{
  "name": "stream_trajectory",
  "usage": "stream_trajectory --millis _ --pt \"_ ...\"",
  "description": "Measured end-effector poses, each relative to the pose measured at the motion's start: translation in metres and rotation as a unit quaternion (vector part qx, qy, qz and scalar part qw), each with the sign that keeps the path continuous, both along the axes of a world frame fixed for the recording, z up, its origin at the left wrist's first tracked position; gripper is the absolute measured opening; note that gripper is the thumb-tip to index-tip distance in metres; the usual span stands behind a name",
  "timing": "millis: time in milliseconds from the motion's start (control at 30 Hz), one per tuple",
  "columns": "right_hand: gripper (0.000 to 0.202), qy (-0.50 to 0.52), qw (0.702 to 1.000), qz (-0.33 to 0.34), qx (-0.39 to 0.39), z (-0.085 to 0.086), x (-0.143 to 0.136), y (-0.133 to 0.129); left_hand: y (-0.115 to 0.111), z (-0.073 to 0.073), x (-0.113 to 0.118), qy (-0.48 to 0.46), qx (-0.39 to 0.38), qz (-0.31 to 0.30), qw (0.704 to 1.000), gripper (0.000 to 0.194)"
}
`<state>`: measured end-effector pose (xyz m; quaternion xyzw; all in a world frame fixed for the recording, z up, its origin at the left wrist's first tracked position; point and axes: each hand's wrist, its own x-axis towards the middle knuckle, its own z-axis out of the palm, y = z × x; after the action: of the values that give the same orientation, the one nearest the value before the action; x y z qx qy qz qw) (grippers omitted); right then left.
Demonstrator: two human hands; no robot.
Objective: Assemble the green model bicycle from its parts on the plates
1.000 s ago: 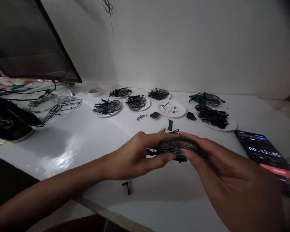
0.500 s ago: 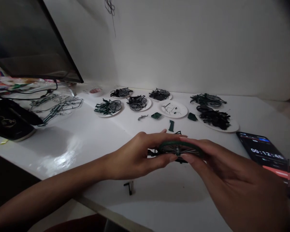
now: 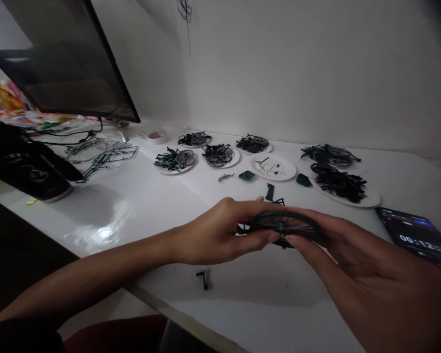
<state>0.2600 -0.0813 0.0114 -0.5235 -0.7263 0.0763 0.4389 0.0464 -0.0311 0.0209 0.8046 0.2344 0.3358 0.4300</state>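
Note:
Both hands grip a small model bicycle wheel [image 3: 297, 222] with a dark green rim and thin spokes, held just above the white table. My left hand [image 3: 220, 233] pinches its left side, thumb near the hub. My right hand [image 3: 349, 260] closes on the right side, its thumb tip beside the left one at the hub. Thin dark parts stick out around the wheel, partly hidden by the fingers. Behind the hands lies a flat green part [image 3: 270, 192]. A small black L-shaped piece [image 3: 203, 279] rests on the table in front of my left forearm.
White plates [image 3: 373, 198] bearing dark model parts stand along the back, one plate [image 3: 257, 171] with tiny pieces. Green trays [image 3: 246, 175] lie nearby. A phone [image 3: 407, 230] showing a timer is at right. At left are a monitor [image 3: 84, 63], part frames [image 3: 110, 154] and a black object [image 3: 25, 171].
The whole view has shifted, so the scene sits further right. Both hands keep their hold on the wheel, which looks slightly more tilted toward the camera.

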Motion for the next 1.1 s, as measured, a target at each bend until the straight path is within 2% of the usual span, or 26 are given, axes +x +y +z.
stream_trajectory --millis 133,267,433,567,800,1100 --pt "0.020 -0.002 1.000 0.015 -0.007 0.007 -0.002 0.002 0.000 0.000 0.000 0.003 0.006 -0.005 1.000 0.044" --pt "0.019 -0.009 0.999 0.035 -0.003 0.012 -0.004 0.005 -0.002 0.000 -0.001 0.006 0.019 -0.004 1.000 0.043" --pt "0.018 0.009 0.997 0.075 0.008 0.012 -0.004 0.006 -0.002 0.003 0.000 0.040 0.060 0.005 0.997 0.045" --pt "0.019 -0.029 0.994 0.102 0.022 0.010 0.000 0.006 -0.002 0.005 0.001 0.049 0.088 -0.003 0.995 0.047" --pt "0.032 -0.017 0.980 0.178 0.088 0.006 0.003 0.012 0.001 -0.004 0.002 0.044 0.250 0.048 0.966 0.047" --pt "0.038 -0.007 0.970 0.220 0.099 0.008 0.004 0.015 0.002 -0.009 0.002 0.041 0.316 0.066 0.946 0.044"
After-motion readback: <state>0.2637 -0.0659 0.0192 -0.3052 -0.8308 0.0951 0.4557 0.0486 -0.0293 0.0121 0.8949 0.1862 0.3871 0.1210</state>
